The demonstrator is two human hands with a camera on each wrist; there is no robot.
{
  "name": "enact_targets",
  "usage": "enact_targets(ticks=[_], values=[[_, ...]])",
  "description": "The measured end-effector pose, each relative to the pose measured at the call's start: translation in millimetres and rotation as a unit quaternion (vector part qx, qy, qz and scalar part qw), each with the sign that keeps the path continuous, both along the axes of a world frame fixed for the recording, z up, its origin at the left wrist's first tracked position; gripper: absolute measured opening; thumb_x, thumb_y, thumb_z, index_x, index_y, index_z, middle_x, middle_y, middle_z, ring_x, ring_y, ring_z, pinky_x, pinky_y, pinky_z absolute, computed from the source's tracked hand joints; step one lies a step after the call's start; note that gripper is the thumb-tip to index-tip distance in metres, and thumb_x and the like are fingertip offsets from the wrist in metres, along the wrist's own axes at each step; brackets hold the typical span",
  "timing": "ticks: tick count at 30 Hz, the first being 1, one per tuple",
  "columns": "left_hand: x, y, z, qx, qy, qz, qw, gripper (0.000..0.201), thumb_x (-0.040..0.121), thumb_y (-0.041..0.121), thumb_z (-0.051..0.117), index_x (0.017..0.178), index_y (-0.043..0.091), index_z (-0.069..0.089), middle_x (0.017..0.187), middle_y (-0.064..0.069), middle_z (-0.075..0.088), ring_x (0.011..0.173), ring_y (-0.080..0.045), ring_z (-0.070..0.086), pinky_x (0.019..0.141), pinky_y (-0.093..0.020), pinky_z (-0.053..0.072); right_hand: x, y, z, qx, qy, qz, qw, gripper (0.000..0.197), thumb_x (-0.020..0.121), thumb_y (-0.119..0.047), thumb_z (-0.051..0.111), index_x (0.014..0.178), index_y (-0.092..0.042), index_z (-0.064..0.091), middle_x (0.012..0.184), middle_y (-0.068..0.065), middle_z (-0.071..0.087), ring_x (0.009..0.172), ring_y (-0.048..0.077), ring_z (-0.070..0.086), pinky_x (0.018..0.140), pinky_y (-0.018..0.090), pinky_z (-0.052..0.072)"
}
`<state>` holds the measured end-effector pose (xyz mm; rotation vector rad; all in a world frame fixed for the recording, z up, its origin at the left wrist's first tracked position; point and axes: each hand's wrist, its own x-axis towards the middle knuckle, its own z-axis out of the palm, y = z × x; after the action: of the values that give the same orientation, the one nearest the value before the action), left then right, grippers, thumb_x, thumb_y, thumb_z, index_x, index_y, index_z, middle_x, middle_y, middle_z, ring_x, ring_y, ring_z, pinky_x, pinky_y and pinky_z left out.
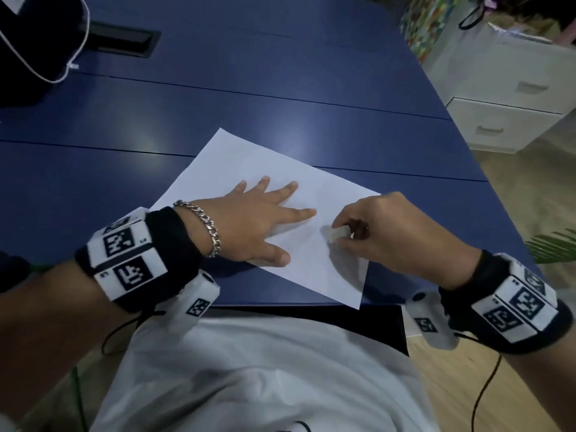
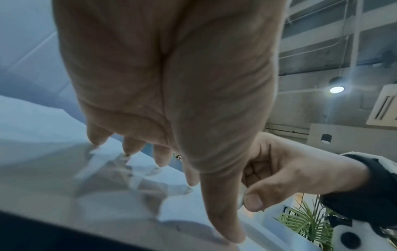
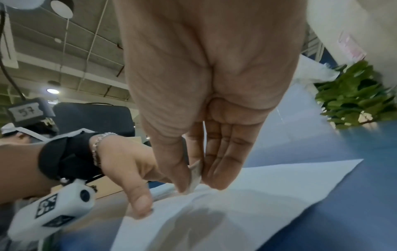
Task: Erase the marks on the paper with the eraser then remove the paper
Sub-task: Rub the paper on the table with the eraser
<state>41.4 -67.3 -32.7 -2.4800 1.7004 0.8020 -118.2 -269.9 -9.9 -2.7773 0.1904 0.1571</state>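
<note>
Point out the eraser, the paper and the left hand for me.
eraser [image 1: 339,234], head view, its exposed white end.
paper [image 1: 237,160], head view, bare far part of the sheet.
left hand [image 1: 249,222], head view, back of the hand.

The paper [image 1: 246,163] is white on a dark blue table [image 1: 280,73], the eraser [image 1: 339,234] is off-white, and the wristbands [image 1: 146,260] are black with black-and-white square-patterned tags.
</note>
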Motion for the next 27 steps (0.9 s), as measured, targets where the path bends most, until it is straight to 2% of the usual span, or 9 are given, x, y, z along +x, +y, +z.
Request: enact_targets(ticks=[4,8,10,12,15,17,20,24,27], values=[[0,-6,-11,0.035,-0.007,0.007,0.999,0.091,0.089,0.076,0.054,0.155,0.061,-0.006,0.169,0.009,-0.026,0.156,-0.037,-0.02,0.123,-0.063,-0.004,8,17,-5,0.002,-0.001,0.051,0.999,0.012,0.092,-0.033,0.072,0.102,-0.028,0.077,0.085,-0.013,0.074,0.078,0.002,0.066,0.072,0.024,0.055],[0,-7,-12,0.039,-0.011,0.015,0.999,0.093,0.086,0.077,0.057,0.155,0.061,-0.004,0.17,0.01,-0.025,0.156,-0.038,-0.019,0.122,-0.067,-0.002,14,18,-11,-0.014,-0.015,0.044,0.999,0.008,0.092,-0.032,0.069,0.093,-0.026,0.075,0.08,-0.01,0.07,0.072,0.007,0.062,0.07,0.032,0.056],[1,-8,-13,0.04,-0.014,0.017,0.999,0.094,0.086,0.078,0.057,0.155,0.062,-0.004,0.17,0.01,-0.025,0.156,-0.038,-0.018,0.122,-0.069,0.0,9,23,-13,-0.01,-0.025,0.049,0.998,0.009,0.092,-0.031,0.069,0.086,-0.025,0.073,0.074,-0.01,0.068,0.067,0.009,0.061,0.067,0.031,0.055],[1,-9,-14,0.04,-0.015,0.017,0.999,0.094,0.084,0.079,0.058,0.154,0.064,-0.005,0.17,0.011,-0.024,0.157,-0.038,-0.017,0.121,-0.07,0.002,0,35,-12,0.002,-0.009,0.093,0.996,0.017,0.093,-0.032,0.069,0.078,-0.024,0.066,0.068,-0.011,0.064,0.062,0.013,0.058,0.061,0.027,0.05],[1,-9,-15,0.04,-0.021,0.011,0.999,0.095,0.084,0.08,0.057,0.153,0.064,-0.005,0.17,0.011,-0.023,0.157,-0.038,-0.016,0.121,-0.071,0.003,0,36,-9,0.012,0.025,0.145,0.989,0.019,0.093,-0.032,0.068,0.078,-0.02,0.067,0.069,-0.008,0.063,0.062,0.017,0.057,0.061,0.025,0.046],[1,-9,-14,0.041,-0.025,0.009,0.999,0.094,0.084,0.08,0.056,0.154,0.063,-0.005,0.17,0.01,-0.023,0.157,-0.039,-0.015,0.12,-0.071,0.004,14,23,-9,-0.019,-0.009,0.116,0.993,0.018,0.093,-0.033,0.066,0.081,-0.02,0.071,0.07,-0.005,0.066,0.063,0.018,0.059,0.062,0.029,0.049],[1,-9,-14,0.039,-0.028,0.009,0.999,0.094,0.084,0.08,0.056,0.154,0.062,-0.004,0.17,0.011,-0.022,0.157,-0.039,-0.015,0.12,-0.071,0.005,20,16,-10,-0.004,-0.038,0.088,0.995,0.021,0.094,-0.036,0.064,0.082,-0.022,0.073,0.07,-0.005,0.069,0.063,0.014,0.062,0.064,0.032,0.052],[1,-9,-15,0.036,-0.026,0.012,0.999,0.095,0.083,0.081,0.057,0.153,0.065,-0.005,0.17,0.012,-0.022,0.157,-0.037,-0.015,0.12,-0.07,0.003,5,39,-8,0.038,0.036,0.164,0.985,0.025,0.093,-0.038,0.06,0.08,-0.019,0.071,0.071,-0.003,0.068,0.063,0.019,0.062,0.063,0.028,0.049],[1,-9,-14,0.037,-0.028,0.006,0.999,0.094,0.084,0.08,0.057,0.154,0.063,-0.004,0.17,0.011,-0.021,0.157,-0.038,-0.015,0.12,-0.071,0.005,21,23,-7,0.009,-0.006,0.121,0.993,0.018,0.092,-0.033,0.067,0.081,-0.02,0.073,0.07,-0.007,0.069,0.062,0.014,0.061,0.062,0.025,0.048]])
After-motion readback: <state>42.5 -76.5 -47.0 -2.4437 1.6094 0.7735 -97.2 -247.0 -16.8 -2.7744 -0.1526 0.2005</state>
